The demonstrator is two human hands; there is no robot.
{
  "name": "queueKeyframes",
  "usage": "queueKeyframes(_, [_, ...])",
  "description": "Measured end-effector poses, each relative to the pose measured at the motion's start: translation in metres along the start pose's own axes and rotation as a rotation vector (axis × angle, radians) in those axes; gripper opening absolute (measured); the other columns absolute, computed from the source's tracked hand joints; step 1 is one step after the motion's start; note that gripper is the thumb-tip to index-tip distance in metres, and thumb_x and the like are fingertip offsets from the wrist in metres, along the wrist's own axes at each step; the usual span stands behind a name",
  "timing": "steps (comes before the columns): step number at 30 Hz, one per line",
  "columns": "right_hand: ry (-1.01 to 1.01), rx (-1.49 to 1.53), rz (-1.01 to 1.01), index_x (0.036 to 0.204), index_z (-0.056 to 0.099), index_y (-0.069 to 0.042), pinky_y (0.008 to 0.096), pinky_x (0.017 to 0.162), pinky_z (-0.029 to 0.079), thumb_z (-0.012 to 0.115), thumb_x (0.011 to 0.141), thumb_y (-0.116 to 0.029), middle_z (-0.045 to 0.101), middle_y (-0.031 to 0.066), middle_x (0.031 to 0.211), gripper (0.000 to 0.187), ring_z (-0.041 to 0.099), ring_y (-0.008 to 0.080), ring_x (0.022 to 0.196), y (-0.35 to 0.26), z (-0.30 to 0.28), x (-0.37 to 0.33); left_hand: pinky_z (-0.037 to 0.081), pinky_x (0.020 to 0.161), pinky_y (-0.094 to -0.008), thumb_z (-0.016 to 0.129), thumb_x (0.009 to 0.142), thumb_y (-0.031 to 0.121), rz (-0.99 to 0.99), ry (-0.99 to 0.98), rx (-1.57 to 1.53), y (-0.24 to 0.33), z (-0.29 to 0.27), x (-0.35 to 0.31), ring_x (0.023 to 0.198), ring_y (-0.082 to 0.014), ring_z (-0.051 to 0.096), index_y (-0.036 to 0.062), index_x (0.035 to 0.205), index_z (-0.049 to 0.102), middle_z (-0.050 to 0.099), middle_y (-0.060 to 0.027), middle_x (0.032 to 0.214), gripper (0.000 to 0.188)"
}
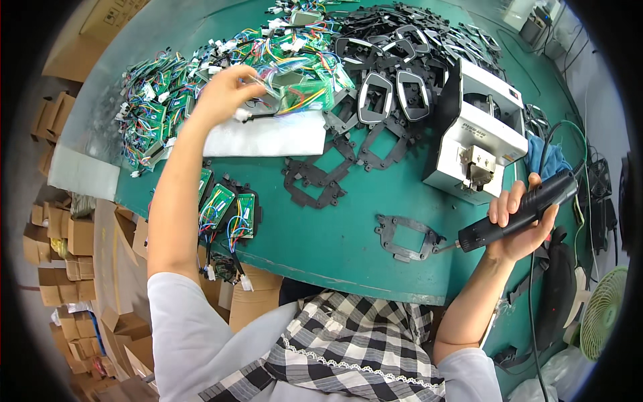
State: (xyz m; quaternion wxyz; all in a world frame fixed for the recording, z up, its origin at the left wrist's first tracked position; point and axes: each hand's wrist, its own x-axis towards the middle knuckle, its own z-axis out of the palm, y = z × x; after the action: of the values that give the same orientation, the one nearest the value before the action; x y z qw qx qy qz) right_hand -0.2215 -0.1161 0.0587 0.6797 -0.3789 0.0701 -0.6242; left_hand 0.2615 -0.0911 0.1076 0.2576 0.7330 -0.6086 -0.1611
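My right hand (519,224) is wrapped round a black electric screwdriver (499,228), its thin bit pointing left. Just by the bit's tip lies a flat black plastic frame (407,238) with a rectangular opening. Reaching to the far left, my left hand (228,95) pinches a green circuit board (305,97) with coloured wires, above a white foam sheet (264,137). Shiny clear film and part of a screen show near its fingertips. Close to my left forearm, wired boards (218,204) sit in black frames at the table's near edge.
Piled wired boards (151,110) cover the far left of the green table (321,251). Black frames and grey-rimmed bezels (375,97) heap up at the back. A white machine (475,134) stands at right, near a blue cloth (552,157) and green fan (604,313). The screwdriver's cable hangs at right.
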Motion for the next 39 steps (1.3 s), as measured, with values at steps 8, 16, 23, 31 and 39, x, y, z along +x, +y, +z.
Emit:
queueKeyframes(8, [0.02, -0.023, 0.011, 0.123, 0.044, -0.003, 0.0298, 0.046, 0.042, 0.038, 0.098, -0.049, 0.049, 0.0086, 0.07, 0.053, 0.048, 0.0158, 0.049, 0.002, 0.002, 0.0, 0.043, 0.069, -0.0206, 0.065, 0.091, 0.036, 0.015, 0.446, -1.015, 0.01, -0.01, 0.017, 0.077, -0.0082, 0.058, 0.0096, 0.088, 0.061, 0.063, 0.0005, 0.08, 0.027])
queueKeyframes(16, [0.04, -0.024, 0.017, 0.122, 0.044, -0.003, 0.0297, 0.046, 0.042, 0.039, 0.098, -0.049, 0.049, 0.0083, 0.07, 0.052, 0.048, 0.0159, 0.048, 0.002, 0.002, 0.0, 0.043, 0.093, -0.0335, 0.074, 0.08, 0.018, 0.329, 0.074, 0.008, -0.02, 0.043, -0.015, 0.107, -0.0212, 0.056, 0.0053, 0.089, 0.061, 0.062, -0.0078, 0.112, 0.02])
queueKeyframes(23, [0.03, -0.04, 0.031, 0.122, 0.044, -0.003, 0.0295, 0.046, 0.041, 0.039, 0.097, -0.05, 0.049, 0.0081, 0.07, 0.052, 0.048, 0.0158, 0.048, 0.005, 0.005, 0.0, 0.045, 0.085, -0.0369, 0.072, 0.079, 0.025, 0.26, 0.041, 0.13, -0.03, 0.055, -0.035, 0.099, -0.0277, 0.059, 0.0051, 0.081, 0.059, 0.06, -0.0094, 0.102, 0.024])
queueKeyframes(31, [0.05, -0.04, 0.026, 0.121, 0.044, -0.003, 0.0296, 0.045, 0.04, 0.039, 0.097, -0.05, 0.049, 0.0082, 0.069, 0.052, 0.047, 0.0157, 0.048, 0.004, 0.004, -0.001, 0.047, 0.069, -0.0388, 0.07, 0.079, 0.043, -0.228, 0.038, 0.38, 0.022, 0.023, -0.014, 0.081, -0.0253, 0.063, 0.0068, 0.08, 0.064, 0.064, -0.0088, 0.083, 0.037])
queueKeyframes(39, [0.031, -0.06, 0.031, 0.122, 0.044, -0.004, 0.0292, 0.044, 0.04, 0.039, 0.097, -0.05, 0.049, 0.0082, 0.069, 0.052, 0.048, 0.0155, 0.048, 0.005, 0.006, 0.0, 0.047, 0.089, -0.0397, 0.075, 0.073, 0.04, 0.263, 0.156, 0.655, 0.009, 0.038, 0.03, 0.108, -0.0279, 0.057, 0.0135, 0.116, 0.062, 0.06, -0.0096, 0.116, 0.051])
